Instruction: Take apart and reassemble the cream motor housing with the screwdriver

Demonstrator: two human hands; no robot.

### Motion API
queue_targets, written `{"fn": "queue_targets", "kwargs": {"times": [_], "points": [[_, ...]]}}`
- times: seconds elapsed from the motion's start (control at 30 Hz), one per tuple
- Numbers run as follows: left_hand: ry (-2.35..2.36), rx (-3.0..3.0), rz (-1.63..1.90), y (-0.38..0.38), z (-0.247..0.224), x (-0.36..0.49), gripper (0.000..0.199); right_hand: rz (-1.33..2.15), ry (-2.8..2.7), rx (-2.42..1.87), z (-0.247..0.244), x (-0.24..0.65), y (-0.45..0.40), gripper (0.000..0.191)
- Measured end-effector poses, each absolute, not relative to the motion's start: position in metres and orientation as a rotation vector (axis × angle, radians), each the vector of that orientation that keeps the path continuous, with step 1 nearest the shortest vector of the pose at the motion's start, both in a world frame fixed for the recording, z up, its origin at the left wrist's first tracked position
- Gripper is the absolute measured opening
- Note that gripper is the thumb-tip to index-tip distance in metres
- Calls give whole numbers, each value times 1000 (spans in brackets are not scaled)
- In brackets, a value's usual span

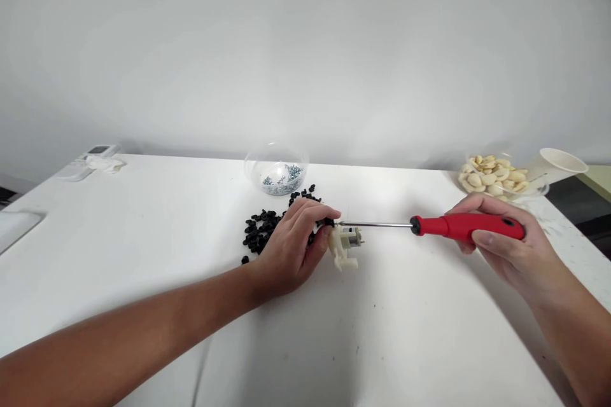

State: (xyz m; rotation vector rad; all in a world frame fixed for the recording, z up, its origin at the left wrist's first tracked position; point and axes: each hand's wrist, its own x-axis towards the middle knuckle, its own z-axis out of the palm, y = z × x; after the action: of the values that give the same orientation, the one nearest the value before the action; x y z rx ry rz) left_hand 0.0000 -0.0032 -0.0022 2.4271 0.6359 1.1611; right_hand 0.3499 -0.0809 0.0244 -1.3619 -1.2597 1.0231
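My left hand point(296, 245) is closed around a small cream plastic housing point(338, 248), which has a silver motor point(354, 237) fitted on its right side. A small black part shows between the fingertips, partly hidden. My right hand point(506, 248) grips a red screwdriver point(470, 226) by its handle. The screwdriver's metal shaft lies level and points left, its tip at the top of the housing beside my left fingertips. Whether a screw sits at the tip is too small to tell. Loose black plastic parts point(260, 229) lie in a heap behind and left of my left hand.
A clear round tub point(277, 168) of small screws stands by the wall. At the back right, another clear tub holds cream plastic pieces point(494, 175), with a tilted paper cup point(556, 168) beside it. A remote control point(102, 151) and crumpled white tissue point(105, 164) lie back left.
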Motion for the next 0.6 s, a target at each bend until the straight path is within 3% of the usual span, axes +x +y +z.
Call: {"fn": "queue_targets", "kwargs": {"times": [0.5,0.6], "points": [[611,2428,1211,-1,-5,0,34,953,-1329,-1398,30,348,-84,29],[583,2442,1224,0,-6,1,34,962,-1295,-1406,29,348,-84,35]]}}
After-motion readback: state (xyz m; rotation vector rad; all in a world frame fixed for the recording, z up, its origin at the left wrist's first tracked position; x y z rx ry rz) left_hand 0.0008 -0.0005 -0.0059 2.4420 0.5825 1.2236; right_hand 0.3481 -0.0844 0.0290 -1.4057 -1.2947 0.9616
